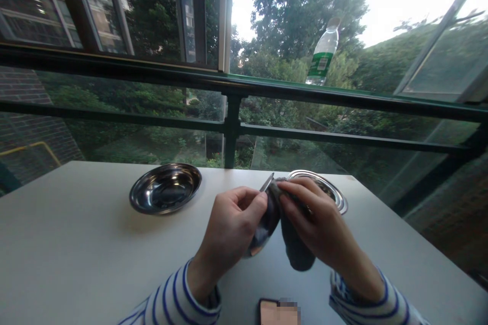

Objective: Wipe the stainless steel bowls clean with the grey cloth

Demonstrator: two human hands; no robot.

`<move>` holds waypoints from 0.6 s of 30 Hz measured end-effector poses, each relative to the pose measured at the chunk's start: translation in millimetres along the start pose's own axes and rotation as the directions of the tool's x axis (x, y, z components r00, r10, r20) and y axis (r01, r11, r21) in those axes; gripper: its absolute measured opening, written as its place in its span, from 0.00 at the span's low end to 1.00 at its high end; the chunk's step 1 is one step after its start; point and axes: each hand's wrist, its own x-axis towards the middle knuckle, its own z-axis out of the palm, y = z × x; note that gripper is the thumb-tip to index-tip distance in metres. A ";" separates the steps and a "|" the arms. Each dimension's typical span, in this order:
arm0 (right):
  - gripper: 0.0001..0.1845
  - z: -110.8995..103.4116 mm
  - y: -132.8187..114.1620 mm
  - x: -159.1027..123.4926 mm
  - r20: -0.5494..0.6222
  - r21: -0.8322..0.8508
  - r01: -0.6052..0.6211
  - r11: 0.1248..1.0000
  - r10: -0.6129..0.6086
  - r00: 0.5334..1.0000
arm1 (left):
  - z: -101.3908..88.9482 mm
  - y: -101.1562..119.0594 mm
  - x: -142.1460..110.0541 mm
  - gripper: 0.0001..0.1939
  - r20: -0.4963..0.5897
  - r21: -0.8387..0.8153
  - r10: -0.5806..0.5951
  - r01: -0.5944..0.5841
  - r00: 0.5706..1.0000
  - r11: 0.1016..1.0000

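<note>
A shiny metal dish [268, 217] is held up on edge over the table, its rim pinched between the thumb and fingers of my left hand [233, 221]. My right hand [318, 218] grips a dark grey cloth [297, 251] and presses it over the upper right of that rim. The loose end of the cloth hangs below my right fingers. Much of the dish is covered by my left hand and the cloth, so its full shape is hidden. Behind my right hand lies a round metal plate [337, 195], partly covered from view.
A wide metal bowl [165, 190] rests at the back left of the white table [95, 254]. Near the front edge is a phone [269, 313], cut off by the frame. On the dark green railing [183, 81] stands a plastic bottle [322, 63], by the window.
</note>
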 end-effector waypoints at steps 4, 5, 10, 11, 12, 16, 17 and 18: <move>0.12 0.0 -0.4 -0.2 -0.005 -0.012 -0.013 1.000 0.013 1.000 | 0.3 -0.8 1.1 0.12 -0.004 0.007 -0.018 0.018 1.000 1.000; 0.12 -0.1 -1.8 -0.7 0.015 -0.003 0.025 1.000 -0.025 1.000 | 0.1 -1.2 1.4 0.12 -0.007 0.003 -0.018 0.018 1.000 1.000; 0.12 1.1 -2.5 -0.8 0.016 0.016 0.040 0.999 -0.041 0.999 | -0.5 -2.0 0.9 0.10 -0.011 -0.007 0.018 -0.018 1.000 1.000; 0.12 1.5 -1.0 -0.4 -0.004 0.009 0.004 1.000 -0.003 1.000 | -0.3 -1.9 0.8 0.10 -0.004 -0.008 0.018 -0.018 1.000 1.000; 0.12 1.9 0.4 -0.2 -0.016 0.005 -0.026 1.000 0.026 1.000 | -0.2 -1.7 0.8 0.10 0.001 -0.009 0.013 -0.013 1.000 1.000; 0.13 3.0 -0.8 -2.3 0.015 0.014 0.027 1.000 -0.027 1.000 | -0.5 -1.4 3.2 0.11 0.014 -0.052 -0.050 0.051 0.999 0.997; 0.13 3.1 -2.5 -3.0 0.030 0.021 0.063 0.998 -0.063 0.998 | -0.7 -1.6 4.0 0.12 0.026 -0.073 -0.067 0.068 0.997 0.995; 0.13 3.2 -4.1 -3.6 0.048 0.030 0.092 0.995 -0.093 0.995 | -0.8 -1.8 4.6 0.13 0.042 -0.094 -0.076 0.080 0.996 0.992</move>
